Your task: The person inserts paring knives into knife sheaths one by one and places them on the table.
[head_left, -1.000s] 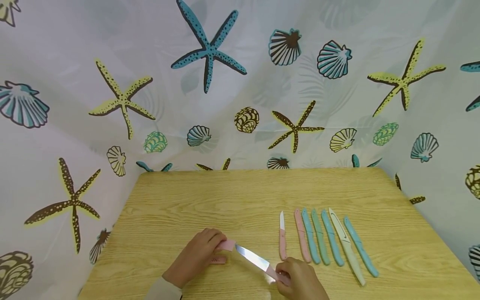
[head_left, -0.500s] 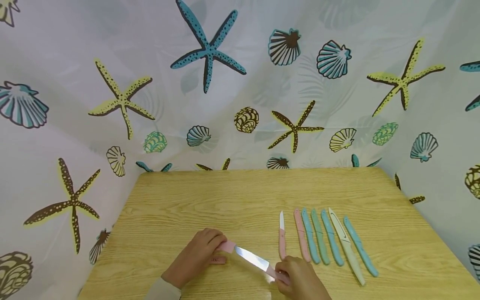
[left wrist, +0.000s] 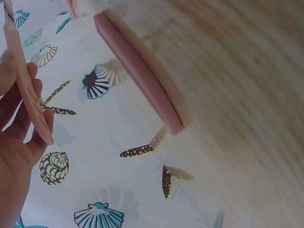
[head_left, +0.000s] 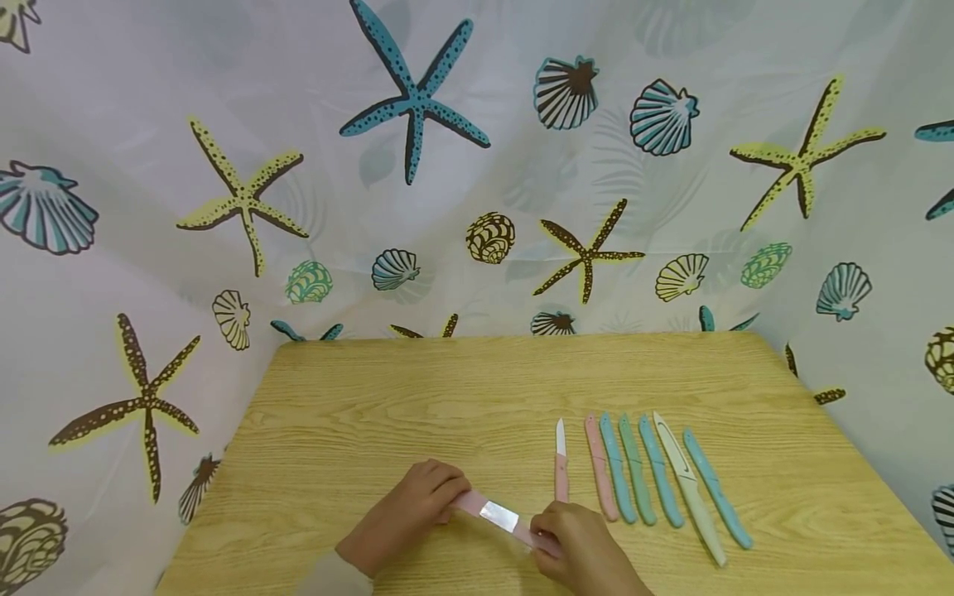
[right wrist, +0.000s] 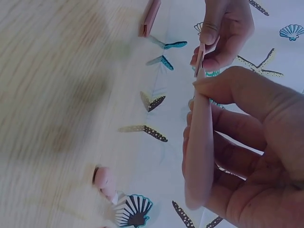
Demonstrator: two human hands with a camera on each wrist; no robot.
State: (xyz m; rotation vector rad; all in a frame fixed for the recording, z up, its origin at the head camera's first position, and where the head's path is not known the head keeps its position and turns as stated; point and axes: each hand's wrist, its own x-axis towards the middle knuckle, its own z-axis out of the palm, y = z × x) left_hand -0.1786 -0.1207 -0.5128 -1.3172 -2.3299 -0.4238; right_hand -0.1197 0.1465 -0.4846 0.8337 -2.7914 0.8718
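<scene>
My left hand [head_left: 413,509] grips a pink knife sheath [left wrist: 29,92], the thumb on one side and the fingers on the other. A knife with a pink handle [right wrist: 199,152] is held in my right hand [head_left: 585,542]. Its blade [head_left: 499,516] sits partly inside the sheath, with a short shiny stretch showing between sheath and handle. Sheath and knife line up, slanting down to the right in the head view. A second pink sheath [left wrist: 137,71] lies on the table beside my left hand, mostly hidden by that hand in the head view.
A small bare-bladed pink paring knife [head_left: 561,463] lies just beyond my right hand. Right of it, in a row, are a pink sheathed knife [head_left: 600,468], several blue and green sheathed ones, and a cream knife [head_left: 693,497]. A shell-patterned curtain [head_left: 477,165] surrounds the wooden table [head_left: 373,397].
The blade, nearly all bare before, has slid into the sheath until only a short part shows. My left hand has shifted right and slightly down, and my right hand slightly left.
</scene>
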